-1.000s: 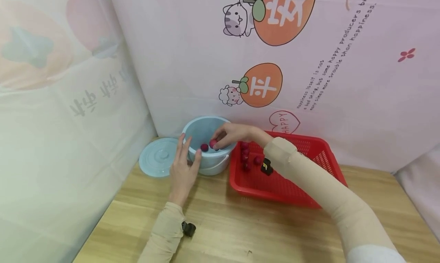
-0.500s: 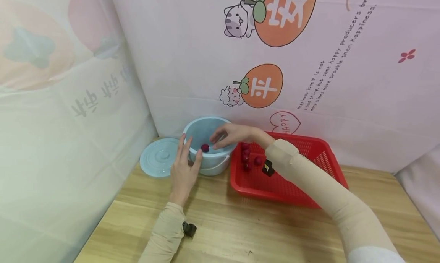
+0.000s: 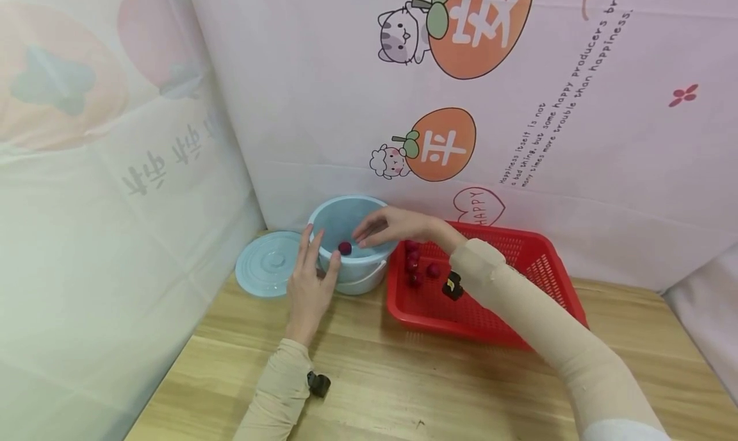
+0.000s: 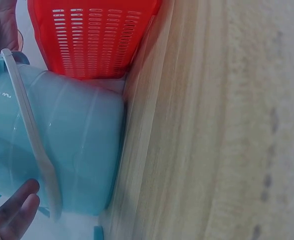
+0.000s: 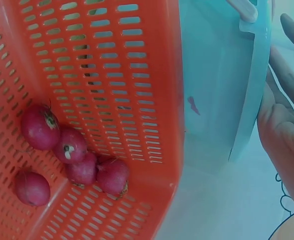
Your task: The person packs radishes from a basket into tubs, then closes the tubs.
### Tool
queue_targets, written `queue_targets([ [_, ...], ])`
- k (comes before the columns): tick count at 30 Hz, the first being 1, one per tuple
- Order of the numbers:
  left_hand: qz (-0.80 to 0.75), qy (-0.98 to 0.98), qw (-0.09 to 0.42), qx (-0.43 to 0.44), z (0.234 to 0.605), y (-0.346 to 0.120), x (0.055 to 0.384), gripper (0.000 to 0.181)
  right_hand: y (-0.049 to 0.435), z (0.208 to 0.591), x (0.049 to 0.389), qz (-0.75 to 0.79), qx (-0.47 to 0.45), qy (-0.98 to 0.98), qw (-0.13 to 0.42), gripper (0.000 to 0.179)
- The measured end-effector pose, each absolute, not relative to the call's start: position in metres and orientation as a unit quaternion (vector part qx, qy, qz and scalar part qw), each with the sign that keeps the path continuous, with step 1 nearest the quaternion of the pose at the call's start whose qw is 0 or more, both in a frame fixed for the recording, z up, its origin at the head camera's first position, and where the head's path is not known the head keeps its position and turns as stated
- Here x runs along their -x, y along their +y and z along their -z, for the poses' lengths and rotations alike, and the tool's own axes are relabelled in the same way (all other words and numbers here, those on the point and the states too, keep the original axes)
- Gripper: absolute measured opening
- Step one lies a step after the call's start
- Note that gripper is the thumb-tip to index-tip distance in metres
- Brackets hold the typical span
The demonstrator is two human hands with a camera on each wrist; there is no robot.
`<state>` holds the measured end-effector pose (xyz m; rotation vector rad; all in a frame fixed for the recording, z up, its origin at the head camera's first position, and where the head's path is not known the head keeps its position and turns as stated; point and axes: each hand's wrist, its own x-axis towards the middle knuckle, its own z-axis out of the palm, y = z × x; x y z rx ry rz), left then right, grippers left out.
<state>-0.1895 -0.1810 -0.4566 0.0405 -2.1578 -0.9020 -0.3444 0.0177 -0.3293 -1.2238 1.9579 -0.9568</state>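
Observation:
A light blue bucket [image 3: 359,279] with a pale handle stands near the back wall. One dark red radish [image 3: 344,248] shows inside it. My left hand [image 3: 310,292] rests against the bucket's near left rim, fingers spread and fairly straight; the left wrist view catches its fingertips [image 4: 28,200] beside the bucket wall. Over the bucket's right rim reaches my right hand [image 3: 394,225], fingers relaxed and parted from the thumb with nothing between them. Several radishes [image 5: 39,126] lie in the red basket [image 3: 450,324] to the right.
A round light blue lid [image 3: 262,268] lies left of the bucket, by the left wall. The basket sits close against the bucket's right side. Wooden tabletop [image 3: 375,370] spreads in front. Printed cloth walls [image 3: 311,95] stand behind and at the left.
A radish pinched in my right hand one second ago was let go inside the bucket by half a second ago. The left hand keeps its place.

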Motion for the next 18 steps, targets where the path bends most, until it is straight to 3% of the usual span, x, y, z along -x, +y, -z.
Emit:
queue_targets([
  [18,0.352,-0.85,0.391,-0.018,0.455,-0.179,0.187,0.06,0.031,0.344,0.339,0.449,0.456,0.72,0.267,0.036],
])
